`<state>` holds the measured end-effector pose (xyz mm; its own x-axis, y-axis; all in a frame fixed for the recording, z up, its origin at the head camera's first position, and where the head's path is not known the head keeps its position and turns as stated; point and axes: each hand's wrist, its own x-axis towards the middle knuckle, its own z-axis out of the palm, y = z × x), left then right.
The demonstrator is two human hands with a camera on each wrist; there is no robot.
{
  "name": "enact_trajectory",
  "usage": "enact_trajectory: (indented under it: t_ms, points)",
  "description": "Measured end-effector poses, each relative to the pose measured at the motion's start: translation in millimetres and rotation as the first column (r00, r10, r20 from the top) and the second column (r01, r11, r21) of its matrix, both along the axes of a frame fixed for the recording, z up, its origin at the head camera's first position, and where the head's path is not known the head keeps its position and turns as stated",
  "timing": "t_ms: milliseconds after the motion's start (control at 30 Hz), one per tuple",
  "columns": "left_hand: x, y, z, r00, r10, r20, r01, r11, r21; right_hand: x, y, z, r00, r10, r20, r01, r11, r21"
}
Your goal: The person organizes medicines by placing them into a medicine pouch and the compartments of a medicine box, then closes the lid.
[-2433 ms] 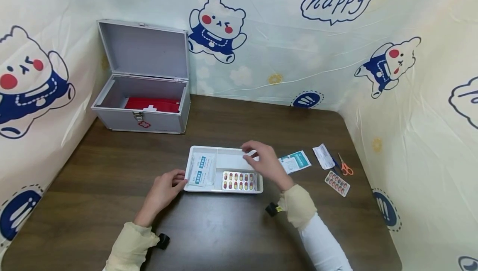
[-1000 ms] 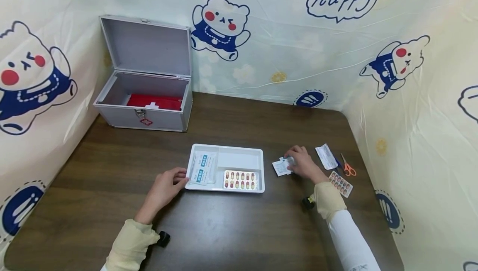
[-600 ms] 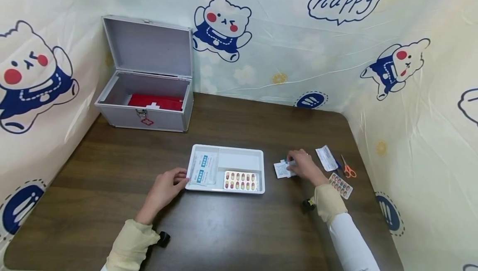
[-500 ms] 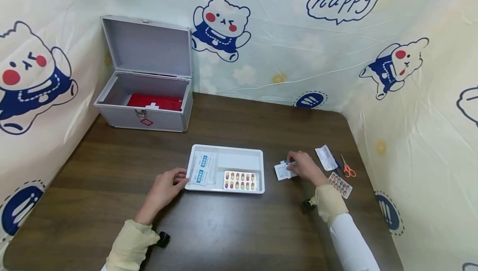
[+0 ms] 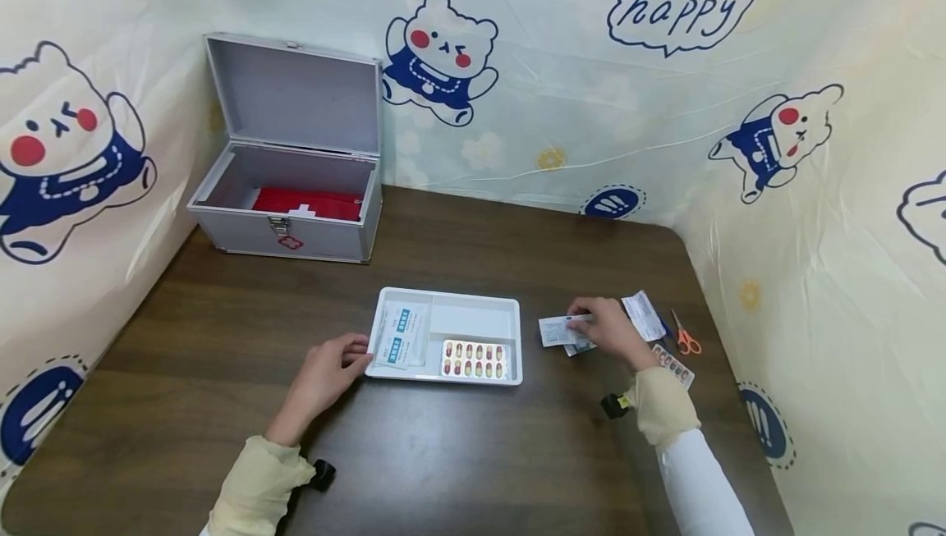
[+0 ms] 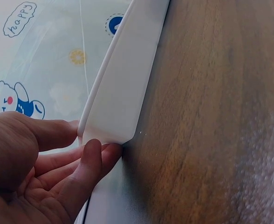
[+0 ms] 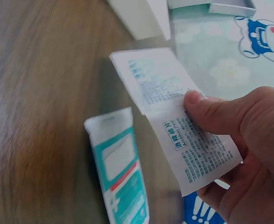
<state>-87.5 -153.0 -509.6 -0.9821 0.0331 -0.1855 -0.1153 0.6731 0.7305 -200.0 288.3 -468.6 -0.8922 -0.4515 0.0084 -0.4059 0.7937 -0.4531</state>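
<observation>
Since the frame 0.5 s earlier, the alcohol pad strip has turned at the right hand's fingertips and shows more length; the left hand has kept its position.

Left hand, lower center-left: fingertips grip the left edge of the white tray. Right hand, right of center: thumb and fingers pinch the strip, which extends toward the tray, near but apart from it.

The right wrist view resolves two printed panels joined at a crease, beside a teal-and-white packet; the head view shows only part of that packet. The left wrist view adds the tray's smooth, tapered outer wall, with fingers against it.

Capsule blister: rectangular, lying in the tray's lower right compartment. Table: dark wood grain. Scissors, right: orange looped handles. Case, upper left: gray, boxy, lid raised, red item inside. Backdrop: creased, bear-printed sheet.
</observation>
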Motion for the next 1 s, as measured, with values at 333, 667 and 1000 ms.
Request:
enact_trajectory:
  t_ms: [333,667,1000]
  points:
    - [0.1,1,0.3,1.000,-0.004,0.002,0.004,1.000,-0.006,6.4,-8,11.9,0.994,-0.085,0.067,0.094,0.983,-0.159]
    - [-0.8,0,-0.5,1.000,-0.013,-0.011,0.012,1.000,-0.014,11.5,-27,7.2,0.957,-0.217,0.194,0.267,0.921,-0.283]
    - [0.1,0,-0.8,1.000,-0.003,-0.006,0.003,1.000,-0.024,14.6,-68,5.9,0.933,-0.244,0.264,0.327,0.882,-0.338]
